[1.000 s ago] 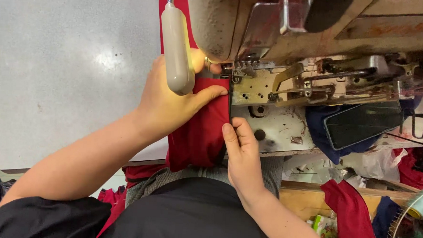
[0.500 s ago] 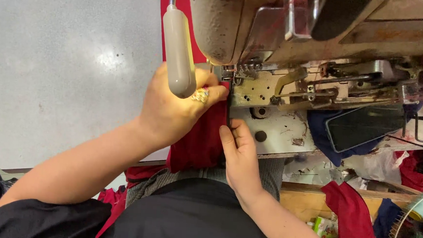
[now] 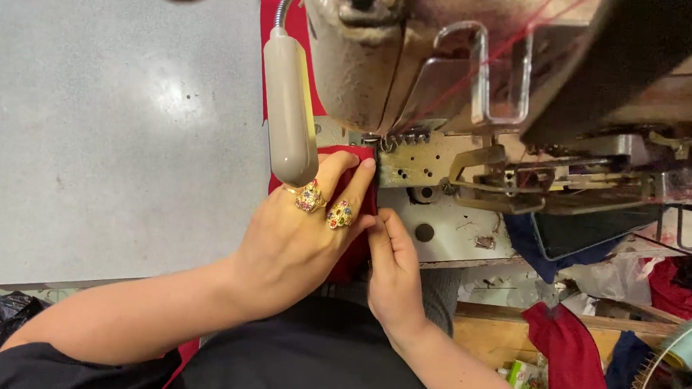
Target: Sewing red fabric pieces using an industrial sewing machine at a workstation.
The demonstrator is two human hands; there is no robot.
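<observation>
A piece of red fabric (image 3: 355, 254) lies under the head of an old sewing machine (image 3: 447, 73), running toward its needle area. My left hand (image 3: 296, 243), with two jewelled rings on its fingers, lies flat on the fabric with fingertips near the presser foot. My right hand (image 3: 393, 272) pinches the fabric's right edge just beside the machine's metal plate (image 3: 447, 216). Most of the fabric is hidden beneath my hands.
A beige gooseneck lamp (image 3: 290, 105) hangs over my left hand. A grey table top (image 3: 113, 119) spreads to the left. A dark phone on blue cloth (image 3: 588, 235) lies at the right, with red cloth (image 3: 567, 348) and a thread spool (image 3: 690, 335) below.
My left hand slid down and flattened over the fabric, its rings turning into view. My right hand moved slightly toward me along the edge. The camera shifted closer to the machine head.
</observation>
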